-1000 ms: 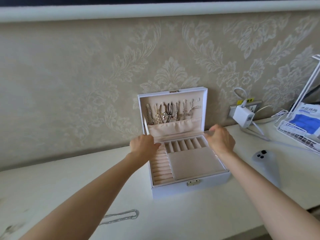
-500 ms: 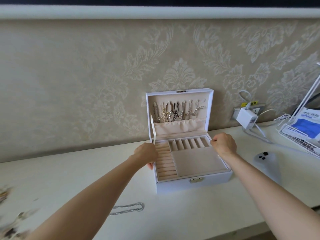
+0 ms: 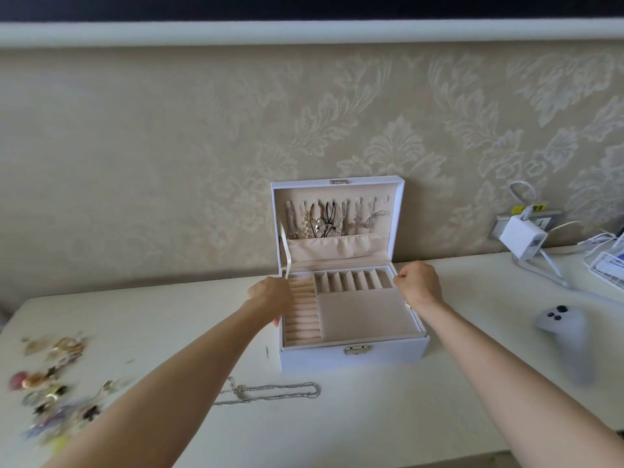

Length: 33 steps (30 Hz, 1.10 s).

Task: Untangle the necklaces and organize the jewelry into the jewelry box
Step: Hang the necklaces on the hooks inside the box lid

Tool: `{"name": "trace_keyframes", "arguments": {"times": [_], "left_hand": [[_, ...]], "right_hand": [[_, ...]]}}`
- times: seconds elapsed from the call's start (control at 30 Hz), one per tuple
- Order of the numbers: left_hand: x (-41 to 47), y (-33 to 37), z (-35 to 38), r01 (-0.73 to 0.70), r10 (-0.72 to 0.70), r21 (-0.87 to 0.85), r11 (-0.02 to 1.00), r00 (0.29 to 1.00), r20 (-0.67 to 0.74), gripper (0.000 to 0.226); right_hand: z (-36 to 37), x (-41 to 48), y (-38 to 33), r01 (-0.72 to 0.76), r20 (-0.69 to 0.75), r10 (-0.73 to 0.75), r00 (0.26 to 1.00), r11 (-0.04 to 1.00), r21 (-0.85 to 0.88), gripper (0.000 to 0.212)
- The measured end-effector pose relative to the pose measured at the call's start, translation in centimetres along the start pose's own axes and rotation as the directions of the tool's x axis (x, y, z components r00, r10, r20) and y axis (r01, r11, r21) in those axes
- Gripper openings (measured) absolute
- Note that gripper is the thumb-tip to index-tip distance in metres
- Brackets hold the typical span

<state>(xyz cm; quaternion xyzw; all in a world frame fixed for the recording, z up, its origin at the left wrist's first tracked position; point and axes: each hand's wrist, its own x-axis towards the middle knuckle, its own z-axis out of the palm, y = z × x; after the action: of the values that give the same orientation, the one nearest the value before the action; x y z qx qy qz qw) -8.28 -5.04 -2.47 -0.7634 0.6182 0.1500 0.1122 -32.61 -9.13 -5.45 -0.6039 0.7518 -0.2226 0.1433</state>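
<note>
The white jewelry box (image 3: 351,361) stands open against the wall, its lid upright. Several necklaces (image 3: 332,219) hang on hooks inside the lid above a beige pocket. The beige upper tray (image 3: 364,315) has ring rolls on its left and small slots at its back. My left hand (image 3: 273,297) grips the tray's left edge with curled fingers. At the tray's right back corner, my right hand (image 3: 418,282) is curled on the edge. A silver chain necklace (image 3: 273,391) lies on the table in front of the box. A blurred pile of loose jewelry (image 3: 50,386) lies at the far left.
A white phone (image 3: 567,336) lies right of the box. A white charger (image 3: 521,238) with cables hangs from a wall socket, and a white wire basket (image 3: 607,268) stands at the right edge. The white table (image 3: 371,417) runs to the wall behind the box.
Both hands have moved from the back of the tray out to its left and right edges. The view has shifted, bringing the loose jewelry pile into sight at the left.
</note>
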Motion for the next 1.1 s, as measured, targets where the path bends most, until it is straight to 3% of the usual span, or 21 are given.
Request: {"name": "trace_keyframes", "arguments": {"times": [0.23, 0.73, 1.0, 1.1], "left_hand": [[0.4, -5.1, 0.6, 0.103, -0.107, -0.041, 0.994, 0.986, -0.126, 0.035], [-0.9, -13.9, 0.7, 0.245, -0.244, -0.018, 0.969, 0.954, -0.175, 0.036], [-1.3, -16.5, 0.7, 0.283, -0.282, -0.014, 0.959, 0.946, -0.162, 0.035], [-1.4, -16.9, 1.2, 0.256, -0.273, -0.102, 0.961, 0.939, -0.21, 0.03]], "right_hand": [[2.5, -1.1, -4.3, 0.078, 0.059, -0.08, 0.995, 0.996, 0.037, 0.043], [6.6, -4.2, -11.6, 0.192, 0.119, -0.206, 0.971, 0.975, 0.114, 0.044], [8.5, -4.7, -13.9, 0.176, 0.124, -0.19, 0.974, 0.978, 0.115, 0.039], [8.4, -5.1, -14.2, 0.147, 0.131, -0.157, 0.979, 0.986, 0.084, 0.035]]}}
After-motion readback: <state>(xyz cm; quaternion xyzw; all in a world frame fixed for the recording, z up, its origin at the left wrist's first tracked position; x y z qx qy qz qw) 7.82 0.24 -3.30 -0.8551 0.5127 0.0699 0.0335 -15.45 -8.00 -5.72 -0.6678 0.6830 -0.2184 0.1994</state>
